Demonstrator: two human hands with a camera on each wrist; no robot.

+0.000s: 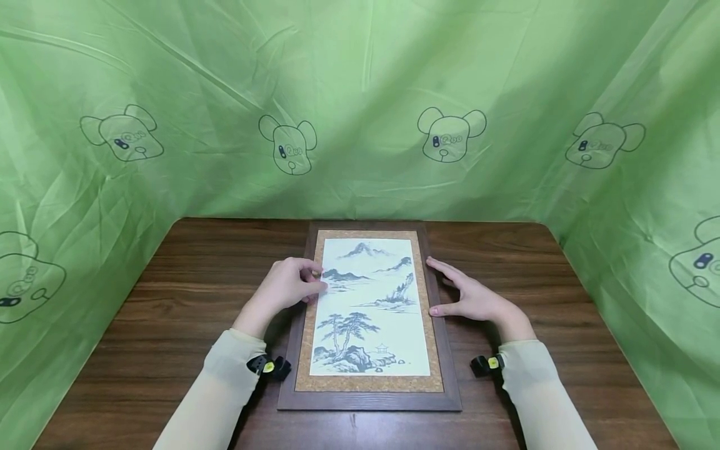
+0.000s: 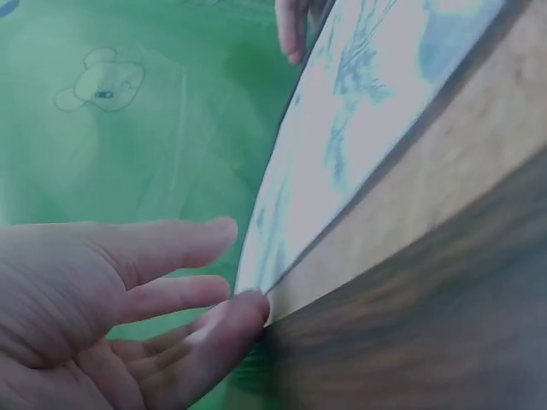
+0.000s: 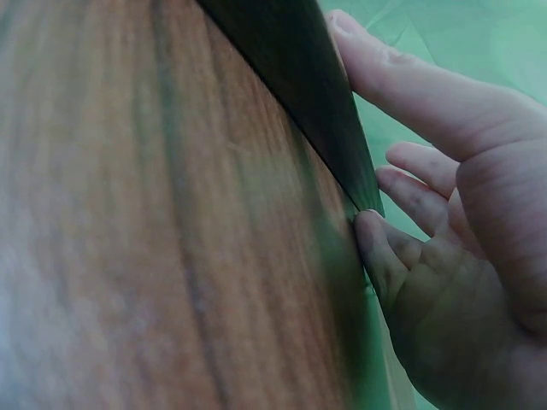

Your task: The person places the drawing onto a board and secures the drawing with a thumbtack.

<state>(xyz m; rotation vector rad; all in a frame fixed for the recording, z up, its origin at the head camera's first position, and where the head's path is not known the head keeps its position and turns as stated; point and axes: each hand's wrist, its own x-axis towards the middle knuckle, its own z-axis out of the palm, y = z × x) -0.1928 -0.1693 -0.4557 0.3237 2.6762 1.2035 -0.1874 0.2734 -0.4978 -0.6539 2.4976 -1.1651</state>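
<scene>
A cork board with a dark brown wooden frame (image 1: 368, 402) lies flat on the table, tan cork (image 1: 368, 382) inside its border. On the cork rests a white sheet with an ink landscape painting (image 1: 365, 294) of mountains, pines and a pavilion. At the sheet's left edge, my left hand (image 1: 289, 281) reaches over the frame, thumb and fingers apart; in the left wrist view a fingertip (image 2: 252, 307) is right at the paper's edge. My right hand (image 1: 472, 297) is beside the frame's right side, thumb and forefinger spread with their tips along its outer edge.
The brown wood-grain table (image 1: 197, 300) extends on both sides of the frame. Green cloth (image 1: 360, 125) printed with bear-head outlines surrounds it at the back and sides. Small black cameras sit at the left wrist (image 1: 270, 367) and the right wrist (image 1: 486, 364).
</scene>
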